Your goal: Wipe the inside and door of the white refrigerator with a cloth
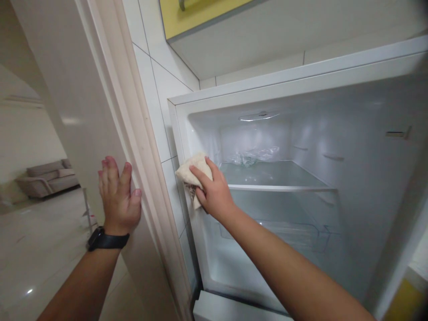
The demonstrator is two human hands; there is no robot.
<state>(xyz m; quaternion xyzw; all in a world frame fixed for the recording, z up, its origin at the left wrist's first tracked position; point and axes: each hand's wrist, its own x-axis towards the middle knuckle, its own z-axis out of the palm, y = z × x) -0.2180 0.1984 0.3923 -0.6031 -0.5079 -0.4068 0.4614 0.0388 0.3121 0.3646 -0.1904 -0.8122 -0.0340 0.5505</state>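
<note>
My right hand (pixel 216 189) grips a cream cleaning cloth (pixel 192 168) with a dark patterned patch. The cloth is pressed on the left front edge of an open white refrigerator (pixel 284 84), about level with its upper shelf. My left hand (pixel 118 194), with a black watch (pixel 107 240) on the wrist, lies flat against the door frame (pixel 133 120) to the left, fingers stretched out and holding nothing. Inside the refrigerator, a crumpled clear plastic bag (pixel 256 154) rests on the glass shelf (pixel 277 174).
A clear drawer (pixel 284 234) sits lower in the refrigerator. Above it hangs a cabinet with a yellow door (pixel 200 15). White wall tiles (pixel 160 89) fill the narrow gap beside the door frame. Beyond the doorway, a grey sofa (pixel 50 180) stands on a shiny floor (pixel 36 240).
</note>
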